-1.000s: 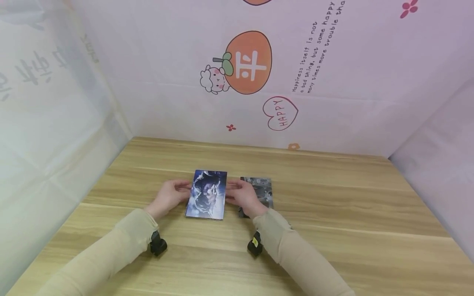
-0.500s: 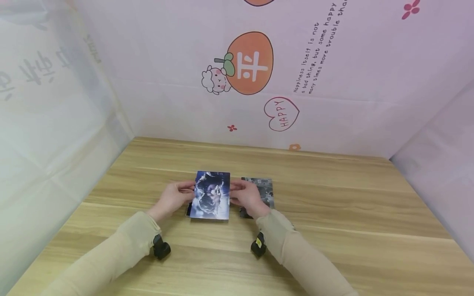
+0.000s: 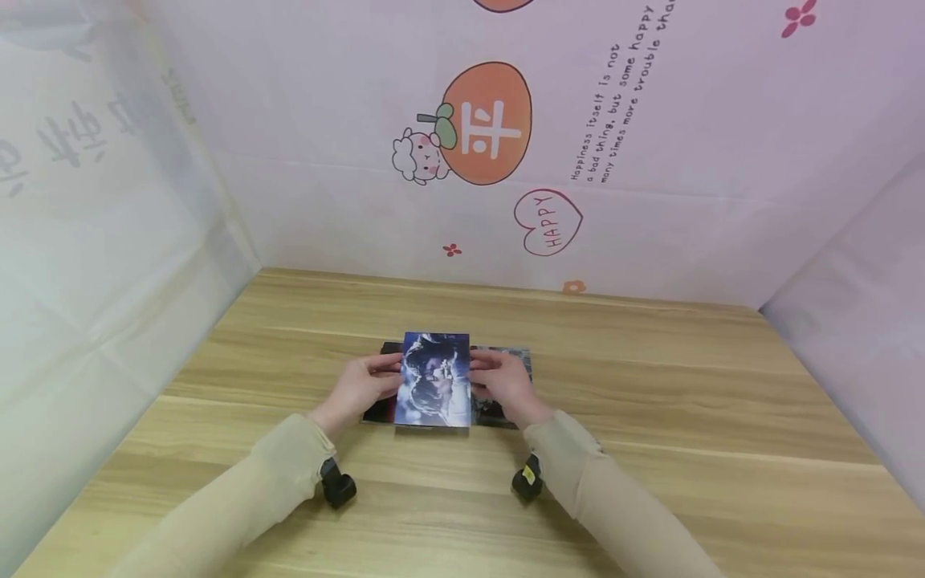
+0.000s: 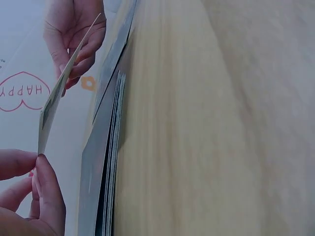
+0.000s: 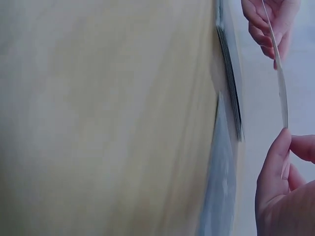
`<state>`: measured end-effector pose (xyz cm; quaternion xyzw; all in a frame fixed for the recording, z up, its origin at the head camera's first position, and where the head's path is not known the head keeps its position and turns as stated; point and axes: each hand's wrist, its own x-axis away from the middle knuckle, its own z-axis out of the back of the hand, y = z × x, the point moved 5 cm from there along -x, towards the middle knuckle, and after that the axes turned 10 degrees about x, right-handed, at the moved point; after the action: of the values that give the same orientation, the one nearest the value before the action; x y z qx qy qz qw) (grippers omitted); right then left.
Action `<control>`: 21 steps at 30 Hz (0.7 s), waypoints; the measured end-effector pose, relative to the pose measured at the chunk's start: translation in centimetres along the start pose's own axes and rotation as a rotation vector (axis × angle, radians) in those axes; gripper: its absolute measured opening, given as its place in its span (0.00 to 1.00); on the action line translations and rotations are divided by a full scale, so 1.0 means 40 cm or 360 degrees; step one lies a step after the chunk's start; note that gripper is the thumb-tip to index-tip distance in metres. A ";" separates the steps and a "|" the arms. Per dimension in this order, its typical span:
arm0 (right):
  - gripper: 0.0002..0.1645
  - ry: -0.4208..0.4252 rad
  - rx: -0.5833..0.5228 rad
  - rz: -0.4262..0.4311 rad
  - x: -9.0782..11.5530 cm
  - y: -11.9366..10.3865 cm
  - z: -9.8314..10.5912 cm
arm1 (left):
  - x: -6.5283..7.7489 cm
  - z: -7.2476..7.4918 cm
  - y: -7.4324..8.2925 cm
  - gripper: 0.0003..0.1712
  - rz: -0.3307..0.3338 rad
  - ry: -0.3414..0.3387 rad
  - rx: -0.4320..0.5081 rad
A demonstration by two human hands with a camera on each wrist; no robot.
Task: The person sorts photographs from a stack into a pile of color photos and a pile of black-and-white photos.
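Note:
A blue-and-white picture card is held up above the table by both hands. My left hand pinches its left edge, and my right hand pinches the right edge. Seen from the left wrist, the card is thin, tilted and raised off the surface. Below it on the left lies a stack of cards, its top dark in the head view and partly covered. A greyish card lies flat beneath my right hand, also partly hidden in the head view.
The wood-grain table runs back to a printed cloth wall with cartoon and heart designs. More pale cloth stands along the left side. Small black cameras sit on both wrists.
Both hands have lifted the blue-and-white card off the stack and carried it to the right. The stack's dark top now shows, and the card overlaps the gap between stack and greyish card.

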<state>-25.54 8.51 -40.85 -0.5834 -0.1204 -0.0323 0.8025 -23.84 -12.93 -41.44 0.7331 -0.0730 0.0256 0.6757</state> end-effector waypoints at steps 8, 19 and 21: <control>0.26 -0.0005 0.0005 0.0042 -0.003 0.009 0.059 | -0.012 -0.059 -0.008 0.26 0.0009 -0.0022 0.0044; 0.29 -0.0012 0.0053 0.0041 -0.001 0.047 0.148 | -0.028 -0.155 -0.007 0.25 -0.0016 -0.0001 0.0060; 0.29 -0.0014 0.0081 0.0046 0.005 0.047 0.165 | -0.032 -0.169 -0.012 0.25 -0.0006 -0.0014 0.0049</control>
<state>-26.02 15.36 -40.63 -0.5645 -0.1162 -0.0150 0.8170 -24.64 -6.08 -41.52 0.7436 -0.0742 0.0224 0.6641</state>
